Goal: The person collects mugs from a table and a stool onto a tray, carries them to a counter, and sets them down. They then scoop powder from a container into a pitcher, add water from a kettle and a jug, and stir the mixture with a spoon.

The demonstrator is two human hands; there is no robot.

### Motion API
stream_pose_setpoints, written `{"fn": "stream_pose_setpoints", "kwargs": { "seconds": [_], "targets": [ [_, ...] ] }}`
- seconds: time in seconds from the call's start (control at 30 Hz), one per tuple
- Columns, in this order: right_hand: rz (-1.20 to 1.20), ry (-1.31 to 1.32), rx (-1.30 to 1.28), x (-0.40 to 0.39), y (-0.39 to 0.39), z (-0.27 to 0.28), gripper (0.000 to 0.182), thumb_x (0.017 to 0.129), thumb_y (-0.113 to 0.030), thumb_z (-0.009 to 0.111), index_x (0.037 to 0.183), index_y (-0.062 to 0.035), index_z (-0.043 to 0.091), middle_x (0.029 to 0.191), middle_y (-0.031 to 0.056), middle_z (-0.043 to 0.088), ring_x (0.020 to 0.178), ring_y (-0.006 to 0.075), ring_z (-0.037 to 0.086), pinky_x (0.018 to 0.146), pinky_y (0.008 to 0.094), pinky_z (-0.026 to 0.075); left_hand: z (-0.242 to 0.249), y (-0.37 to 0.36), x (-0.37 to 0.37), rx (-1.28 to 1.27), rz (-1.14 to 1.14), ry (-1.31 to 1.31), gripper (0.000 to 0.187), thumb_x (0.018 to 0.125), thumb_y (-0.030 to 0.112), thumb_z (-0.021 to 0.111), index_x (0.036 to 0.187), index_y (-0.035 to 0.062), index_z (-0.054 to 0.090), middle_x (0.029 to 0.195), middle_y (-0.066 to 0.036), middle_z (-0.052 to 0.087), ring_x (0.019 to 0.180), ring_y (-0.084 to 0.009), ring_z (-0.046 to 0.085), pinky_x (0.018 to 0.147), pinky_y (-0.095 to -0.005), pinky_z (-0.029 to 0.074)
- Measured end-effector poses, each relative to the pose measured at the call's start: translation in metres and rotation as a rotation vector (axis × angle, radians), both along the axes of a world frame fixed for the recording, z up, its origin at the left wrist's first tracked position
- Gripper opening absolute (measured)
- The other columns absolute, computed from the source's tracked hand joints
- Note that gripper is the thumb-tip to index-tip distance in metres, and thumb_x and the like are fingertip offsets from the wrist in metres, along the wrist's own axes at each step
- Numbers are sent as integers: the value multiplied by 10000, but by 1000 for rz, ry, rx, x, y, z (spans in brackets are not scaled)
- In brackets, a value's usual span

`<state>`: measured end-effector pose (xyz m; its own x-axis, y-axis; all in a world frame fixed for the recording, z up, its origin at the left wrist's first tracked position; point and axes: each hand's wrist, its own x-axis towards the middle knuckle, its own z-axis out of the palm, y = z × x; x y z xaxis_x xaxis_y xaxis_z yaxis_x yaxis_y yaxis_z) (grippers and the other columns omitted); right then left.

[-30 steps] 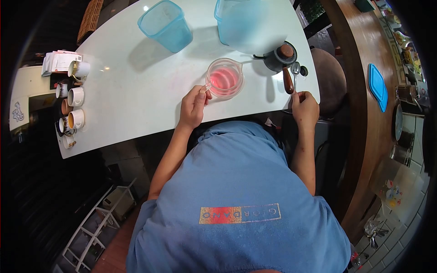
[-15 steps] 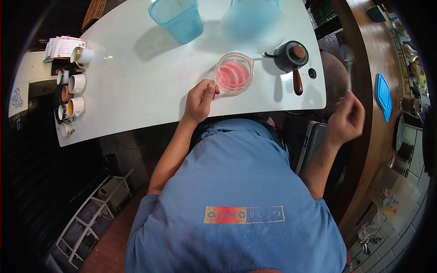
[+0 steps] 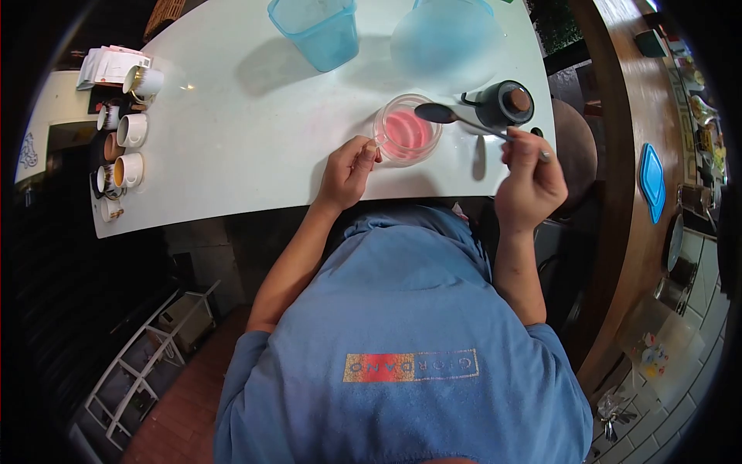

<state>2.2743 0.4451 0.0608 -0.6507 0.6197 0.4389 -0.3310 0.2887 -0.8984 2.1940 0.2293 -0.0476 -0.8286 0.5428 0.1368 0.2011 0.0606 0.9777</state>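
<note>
Spoon and right hand lie to the right of the glass jug, the spoon's long axis slanting from closed fingers leftward and slightly away from the body, its dark bowl over the jug's right rim; whether they touch, I cannot tell. Left hand is closed on the jug's handle from the near left, so both hands are close to it. The jug, with pink liquid inside, is near the front edge of the white tabletop, right of its middle. A dark pot is just beyond the spoon, toward the right edge; a blue container occupies the far side, and cups line the left edge.
</note>
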Motion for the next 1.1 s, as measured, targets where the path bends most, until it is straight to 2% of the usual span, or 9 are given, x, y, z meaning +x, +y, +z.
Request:
{"fn": "stream_pose_setpoints", "kwargs": {
  "seconds": [0.03, 0.13, 0.23, 0.37, 0.47, 0.63, 0.9, 1.07, 1.1],
  "targets": [
    [51, -63, 234, -3, 0, 3, 73, 870, -24, 620, 873, 46, 642, 784, 91, 663, 646, 109, 583, 600, 216, 459, -1, 0, 0, 5, 1, 26, 379, 1002, 321, 394, 972, -19, 558, 774, -40, 543, 640, -94, 467, 563, -220, 393],
    [157, -136, 604, -20, -11, 5, 72, 825, -29, 648, 894, -10, 639, 806, 107, 630, 680, 222, 598, 595, 288, 460, 0, 0, 1, -25, 11, 17, 393, 1001, 324, 395, 983, -31, 562, 771, -46, 542, 640, -103, 480, 570, -229, 405],
    [185, -251, 802, -32, -14, -3, 114, 806, -53, 657, 913, -29, 626, 830, 92, 614, 720, 261, 574, 642, 348, 443, 2, -1, 0, -44, 10, 24, 400, 999, 327, 399, 963, -35, 566, 768, -51, 542, 644, -107, 493, 575, -234, 410],
    [193, -295, 860, -38, -15, -5, 140, 799, -75, 654, 927, -34, 617, 834, 75, 614, 731, 271, 558, 680, 378, 424, 5, 0, 1, -63, 15, 4, 406, 997, 330, 402, 962, -38, 573, 767, -53, 544, 643, -109, 501, 579, -234, 415],
    [194, -342, 893, -40, -13, -9, 134, 798, -75, 649, 925, -40, 628, 832, 70, 618, 744, 267, 563, 679, 365, 426, 3, 3, 2, -13, 100, 20, 317, 966, 289, 491, 832, 12, 566, 696, -50, 555, 561, -110, 474, 532, -241, 392],
    [303, -340, 774, -49, -12, -15, 122, 818, -73, 630, 931, -31, 646, 833, 89, 634, 742, 281, 566, 690, 370, 438, 5, 2, 2, -47, 114, 37, 316, 959, 286, 505, 812, 12, 566, 668, -57, 552, 558, -114, 481, 528, -248, 393],
    [446, -430, 673, -52, -10, -10, 104, 846, -83, 591, 907, -11, 634, 800, 135, 619, 752, 319, 561, 708, 393, 447, 2, 2, 0, -3, 107, 35, 308, 956, 284, 510, 826, 12, 574, 666, -62, 554, 551, -114, 482, 527, -251, 394],
    [448, -473, 883, -55, -4, 5, 110, 872, -69, 566, 925, 7, 626, 831, 137, 615, 791, 326, 578, 711, 386, 462, 1, 2, 0, 22, 117, 42, 307, 957, 283, 510, 831, 11, 575, 675, -72, 571, 558, -118, 502, 532, -254, 402],
    [447, -472, 884, -56, -4, 5, 110, 872, -69, 566, 925, 7, 626, 831, 137, 615, 791, 326, 578, 711, 386, 462, 0, -1, -1, -29, 79, 54, 335, 976, 295, 462, 927, -12, 586, 710, -56, 562, 598, -107, 506, 559, -235, 410]
  ]
}}
